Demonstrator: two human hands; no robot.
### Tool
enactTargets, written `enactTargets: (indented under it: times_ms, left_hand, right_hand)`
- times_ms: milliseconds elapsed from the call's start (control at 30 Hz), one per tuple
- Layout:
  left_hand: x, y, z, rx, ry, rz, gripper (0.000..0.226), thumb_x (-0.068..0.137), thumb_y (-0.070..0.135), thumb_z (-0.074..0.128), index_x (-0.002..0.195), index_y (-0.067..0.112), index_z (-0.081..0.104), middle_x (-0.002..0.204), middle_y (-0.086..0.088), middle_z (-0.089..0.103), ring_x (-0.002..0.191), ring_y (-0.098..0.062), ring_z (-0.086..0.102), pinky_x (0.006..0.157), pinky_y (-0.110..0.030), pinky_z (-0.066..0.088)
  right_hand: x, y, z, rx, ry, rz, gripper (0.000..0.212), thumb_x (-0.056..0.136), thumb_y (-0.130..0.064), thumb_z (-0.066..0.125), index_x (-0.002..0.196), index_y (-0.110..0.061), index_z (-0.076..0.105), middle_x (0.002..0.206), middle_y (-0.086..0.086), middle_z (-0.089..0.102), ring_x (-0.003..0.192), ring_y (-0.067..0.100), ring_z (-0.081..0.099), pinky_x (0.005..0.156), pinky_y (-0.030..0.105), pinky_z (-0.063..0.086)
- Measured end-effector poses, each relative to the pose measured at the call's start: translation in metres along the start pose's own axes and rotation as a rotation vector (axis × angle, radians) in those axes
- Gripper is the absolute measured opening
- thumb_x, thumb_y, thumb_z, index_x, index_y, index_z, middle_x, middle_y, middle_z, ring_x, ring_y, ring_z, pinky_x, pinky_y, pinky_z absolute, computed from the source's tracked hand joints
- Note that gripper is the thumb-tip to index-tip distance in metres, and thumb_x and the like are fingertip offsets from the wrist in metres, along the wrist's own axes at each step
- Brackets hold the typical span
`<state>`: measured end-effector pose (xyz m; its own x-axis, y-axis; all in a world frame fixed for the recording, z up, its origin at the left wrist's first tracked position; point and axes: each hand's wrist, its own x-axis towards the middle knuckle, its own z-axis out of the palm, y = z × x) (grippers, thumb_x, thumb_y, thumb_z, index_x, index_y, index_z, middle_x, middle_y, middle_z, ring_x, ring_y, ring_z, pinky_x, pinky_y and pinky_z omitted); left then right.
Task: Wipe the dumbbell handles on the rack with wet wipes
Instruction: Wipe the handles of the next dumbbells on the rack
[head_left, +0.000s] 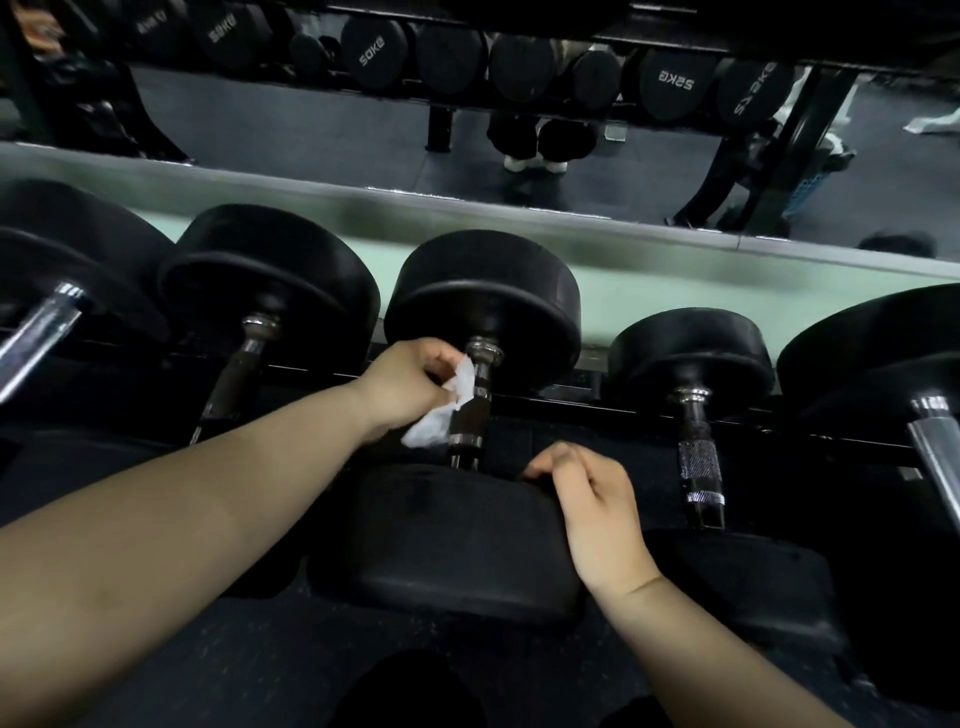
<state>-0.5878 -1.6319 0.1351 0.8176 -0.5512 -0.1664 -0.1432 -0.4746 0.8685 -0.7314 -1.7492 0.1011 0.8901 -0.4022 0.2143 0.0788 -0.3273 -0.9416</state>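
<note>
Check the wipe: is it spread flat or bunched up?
Bunched. The wet wipe is crumpled, gripped by the left hand at the middle dumbbell's handle, a loose end trailing below.

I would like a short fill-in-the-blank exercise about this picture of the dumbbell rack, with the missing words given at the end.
1. The left hand holds a white ___.
2. It presses this against the metal ___ of the middle dumbbell.
3. The right hand rests on this dumbbell's near head, which is ___ in colour.
Missing words: wipe; handle; black.
</note>
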Motion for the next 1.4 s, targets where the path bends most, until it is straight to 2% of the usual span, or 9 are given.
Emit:
enactTargets:
  times_ms: [100, 233, 467, 600, 700, 867, 1067, 1300, 1400]
  left_hand:
    - [-0.004, -0.002, -0.002, 0.038, -0.062, 0.013, 0.035, 0.075, -0.007, 0.058, 0.080, 0.027, 0.054, 0.085, 0.005, 0.059, 0.082, -0.010, 0.056, 0.072, -0.012, 0.040]
    - [-0.022, -0.007, -0.005, 0.100, -0.240, -0.011, 0.033, 0.074, -0.002, 0.066, 0.085, 0.027, 0.054, 0.085, 0.004, 0.062, 0.063, -0.006, 0.054, 0.059, -0.013, 0.043]
    - [0.000, -0.001, 0.002, -0.001, 0.001, -0.073, 0.025, 0.081, 0.002, 0.062, 0.104, 0.010, 0.059, 0.074, 0.002, 0.060, 0.071, -0.012, 0.056, 0.064, -0.015, 0.041]
    - [-0.012, -0.005, -0.009, -0.225, -0.260, -0.264, 0.016, 0.088, 0.004, 0.051, 0.096, 0.016, 0.058, 0.079, -0.002, 0.062, 0.067, -0.011, 0.058, 0.055, -0.017, 0.046]
    - [-0.008, -0.002, -0.011, -0.455, -0.389, -0.352, 0.014, 0.094, 0.023, 0.043, 0.090, 0.017, 0.056, 0.087, -0.007, 0.066, 0.077, -0.022, 0.063, 0.068, -0.033, 0.050]
    - [0.011, 0.005, 0.005, -0.564, -0.190, -0.315, 0.022, 0.093, 0.003, 0.039, 0.077, 0.015, 0.048, 0.077, -0.004, 0.058, 0.068, -0.016, 0.059, 0.058, -0.033, 0.050]
    - [0.009, -0.009, 0.010, -0.562, -0.256, -0.397, 0.034, 0.083, -0.011, 0.024, 0.065, 0.013, 0.039, 0.058, -0.003, 0.045, 0.036, -0.009, 0.053, 0.038, -0.015, 0.044]
    - [0.016, -0.002, 0.005, -0.607, -0.202, -0.370, 0.037, 0.081, -0.014, 0.021, 0.080, 0.011, 0.049, 0.078, -0.009, 0.055, 0.068, -0.019, 0.059, 0.050, -0.024, 0.053]
    - [0.014, -0.005, 0.003, -0.486, -0.284, -0.375, 0.034, 0.083, -0.013, 0.024, 0.076, 0.009, 0.049, 0.064, -0.006, 0.060, 0.056, -0.015, 0.059, 0.045, -0.019, 0.050]
  right_hand:
    - [0.000, 0.001, 0.000, 0.005, 0.007, -0.002, 0.032, 0.065, -0.046, 0.030, 0.051, -0.030, 0.055, 0.057, -0.022, 0.062, 0.063, -0.004, 0.057, 0.060, 0.006, 0.038]
    - [0.000, 0.001, 0.000, -0.004, 0.013, 0.007, 0.033, 0.065, -0.046, 0.030, 0.051, -0.030, 0.055, 0.057, -0.021, 0.062, 0.062, -0.003, 0.057, 0.060, 0.006, 0.038]
    - [-0.001, -0.001, 0.000, -0.015, 0.028, 0.006, 0.032, 0.064, -0.045, 0.030, 0.049, -0.029, 0.054, 0.055, -0.020, 0.061, 0.060, -0.004, 0.055, 0.059, 0.006, 0.037]
    - [-0.001, -0.003, -0.001, -0.022, 0.021, 0.013, 0.033, 0.063, -0.044, 0.028, 0.048, -0.028, 0.052, 0.055, -0.020, 0.061, 0.059, -0.005, 0.054, 0.057, 0.006, 0.037]
    - [-0.001, -0.002, 0.000, -0.035, 0.028, 0.010, 0.032, 0.064, -0.045, 0.029, 0.047, -0.030, 0.052, 0.055, -0.020, 0.061, 0.059, -0.005, 0.055, 0.057, 0.006, 0.037]
    - [-0.001, 0.001, 0.000, -0.032, 0.036, -0.002, 0.032, 0.065, -0.045, 0.029, 0.048, -0.031, 0.052, 0.055, -0.020, 0.061, 0.060, -0.004, 0.055, 0.058, 0.006, 0.037]
    - [-0.001, 0.002, 0.000, -0.043, 0.064, 0.015, 0.033, 0.066, -0.046, 0.030, 0.046, -0.029, 0.050, 0.049, -0.012, 0.057, 0.058, 0.000, 0.053, 0.058, 0.012, 0.038]
    - [-0.001, 0.001, 0.000, -0.081, 0.073, 0.043, 0.035, 0.065, -0.047, 0.029, 0.043, -0.030, 0.050, 0.051, -0.006, 0.055, 0.060, 0.010, 0.053, 0.065, 0.034, 0.043]
    - [-0.002, -0.002, 0.000, -0.103, 0.065, 0.052, 0.039, 0.065, -0.048, 0.027, 0.046, -0.022, 0.050, 0.055, 0.005, 0.057, 0.062, 0.020, 0.054, 0.066, 0.039, 0.044]
